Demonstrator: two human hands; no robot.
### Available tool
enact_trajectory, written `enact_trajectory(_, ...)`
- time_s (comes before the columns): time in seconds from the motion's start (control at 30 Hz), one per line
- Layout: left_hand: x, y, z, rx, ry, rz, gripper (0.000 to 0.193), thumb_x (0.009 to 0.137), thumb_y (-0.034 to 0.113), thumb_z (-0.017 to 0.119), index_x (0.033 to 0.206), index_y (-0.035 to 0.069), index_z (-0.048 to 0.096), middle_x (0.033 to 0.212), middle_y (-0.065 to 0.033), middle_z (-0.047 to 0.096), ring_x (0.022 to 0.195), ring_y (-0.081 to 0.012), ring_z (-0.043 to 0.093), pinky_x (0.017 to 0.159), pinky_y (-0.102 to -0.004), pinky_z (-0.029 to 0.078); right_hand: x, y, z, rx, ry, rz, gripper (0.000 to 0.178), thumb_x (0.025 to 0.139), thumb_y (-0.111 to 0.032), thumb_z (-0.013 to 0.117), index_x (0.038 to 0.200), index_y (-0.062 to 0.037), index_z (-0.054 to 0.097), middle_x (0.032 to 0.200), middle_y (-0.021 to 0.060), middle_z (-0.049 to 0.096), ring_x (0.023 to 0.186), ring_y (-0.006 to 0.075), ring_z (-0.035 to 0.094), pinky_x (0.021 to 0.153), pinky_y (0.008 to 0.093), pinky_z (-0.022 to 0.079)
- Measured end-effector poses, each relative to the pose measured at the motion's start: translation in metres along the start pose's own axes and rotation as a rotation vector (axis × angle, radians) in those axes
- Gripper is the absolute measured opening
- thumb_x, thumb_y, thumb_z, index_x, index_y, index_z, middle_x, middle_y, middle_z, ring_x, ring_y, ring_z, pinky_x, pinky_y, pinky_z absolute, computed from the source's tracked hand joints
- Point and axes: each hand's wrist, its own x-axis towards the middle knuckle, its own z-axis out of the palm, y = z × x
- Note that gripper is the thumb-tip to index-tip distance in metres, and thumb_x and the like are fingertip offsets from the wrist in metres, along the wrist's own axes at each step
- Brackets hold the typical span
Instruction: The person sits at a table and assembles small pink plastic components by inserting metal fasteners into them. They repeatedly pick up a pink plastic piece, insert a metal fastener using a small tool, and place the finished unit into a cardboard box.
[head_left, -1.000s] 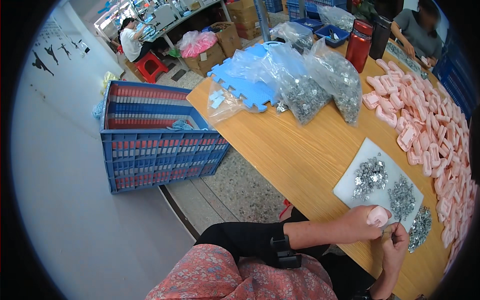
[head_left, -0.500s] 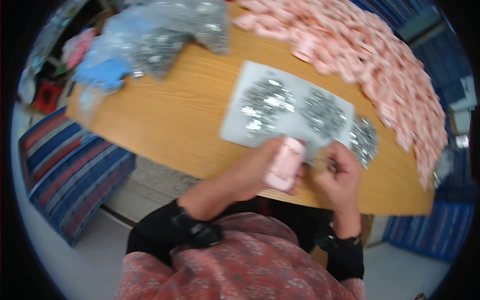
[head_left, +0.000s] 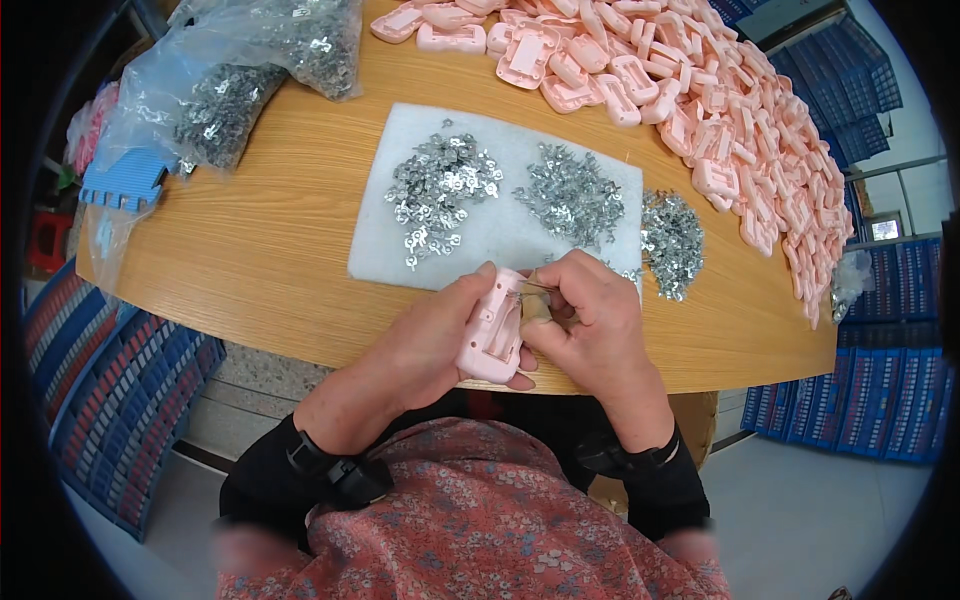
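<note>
My left hand (head_left: 425, 340) grips a pink plastic housing (head_left: 493, 328) at the table's near edge, its hollow side facing up. My right hand (head_left: 590, 320) pinches a small metal clip against the housing's upper end; the clip is mostly hidden by my fingers. Just beyond my hands lies a white foam pad (head_left: 490, 235) carrying two heaps of small silver metal clips (head_left: 440, 190). A third heap of clips (head_left: 670, 240) sits off the pad's right edge.
A big pile of pink housings (head_left: 740, 110) covers the far right of the round wooden table (head_left: 250, 260). Clear bags of metal parts (head_left: 230, 110) and a blue foam piece (head_left: 125, 180) lie at the far left. Blue crates (head_left: 90, 400) stand on the floor left and right.
The camera view has swung down from the room onto the table edge. My hands, with the pink housing between them, have come closer and sit lower in the picture.
</note>
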Motion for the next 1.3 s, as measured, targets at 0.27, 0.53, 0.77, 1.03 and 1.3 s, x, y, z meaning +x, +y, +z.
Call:
enact_trajectory(0.27, 0.000, 0.003, 0.009, 0.033, 0.077, -0.009, 0.047, 0.106, 0.045, 0.031, 0.122, 0.006, 0.053, 0.099, -0.0119, 0.066, 0.085, -0.0257, 0.069, 0.074, -0.0452, 0.061, 0.000, -0.009, 0.000, -0.251, 0.012, -0.109, 0.018, 0.069, -0.010, 0.074, 0.078, -0.0086, 0.059, 0.068, 0.0065, 0.051, 0.064, 0.0262, 0.059, 0.054, 0.0375, 0.049)
enact_trajectory(0.53, 0.001, 0.003, 0.009, 0.040, 0.049, -0.013, 0.048, 0.106, 0.044, 0.028, 0.119, 0.005, 0.053, 0.095, -0.0136, 0.066, 0.082, -0.0267, 0.068, 0.072, -0.0458, 0.061, -0.002, -0.011, -0.008, -0.201, -0.058, -0.012, 0.018, 0.071, -0.008, 0.072, 0.087, -0.0081, 0.063, 0.075, 0.0070, 0.057, 0.068, 0.0277, 0.062, 0.058, 0.0382, 0.051)
enact_trajectory(0.77, 0.001, 0.002, 0.009, 0.074, 0.049, -0.013, 0.050, 0.107, 0.043, 0.026, 0.117, 0.003, 0.053, 0.095, -0.0135, 0.065, 0.082, -0.0264, 0.068, 0.070, -0.0445, 0.060, -0.006, -0.011, -0.008, 0.004, -0.037, 0.185, 0.019, 0.077, -0.003, 0.067, 0.095, -0.0054, 0.064, 0.080, 0.0119, 0.062, 0.068, 0.0278, 0.065, 0.060, 0.0366, 0.051)
enact_trajectory(1.03, 0.001, 0.001, 0.009, 0.072, 0.061, -0.013, 0.050, 0.107, 0.043, 0.025, 0.122, 0.003, 0.052, 0.096, -0.0143, 0.065, 0.081, -0.0266, 0.069, 0.070, -0.0433, 0.061, -0.010, -0.012, -0.006, 0.038, -0.057, 0.227, 0.018, 0.079, -0.004, 0.066, 0.097, -0.0036, 0.062, 0.079, 0.0123, 0.059, 0.066, 0.0253, 0.063, 0.059, 0.0349, 0.051)
enact_trajectory(1.3, -0.002, 0.001, 0.009, 0.176, -0.063, 0.112, 0.052, 0.107, 0.042, 0.026, 0.148, 0.010, 0.036, 0.100, -0.0168, 0.066, 0.082, -0.0253, 0.069, 0.073, -0.0381, 0.059, -0.016, 0.009, -0.008, 0.522, -0.085, 0.433, 0.021, 0.097, -0.014, 0.062, 0.111, 0.0017, 0.061, 0.090, -0.0019, 0.062, 0.068, 0.0052, 0.051, 0.062, 0.0204, 0.043)
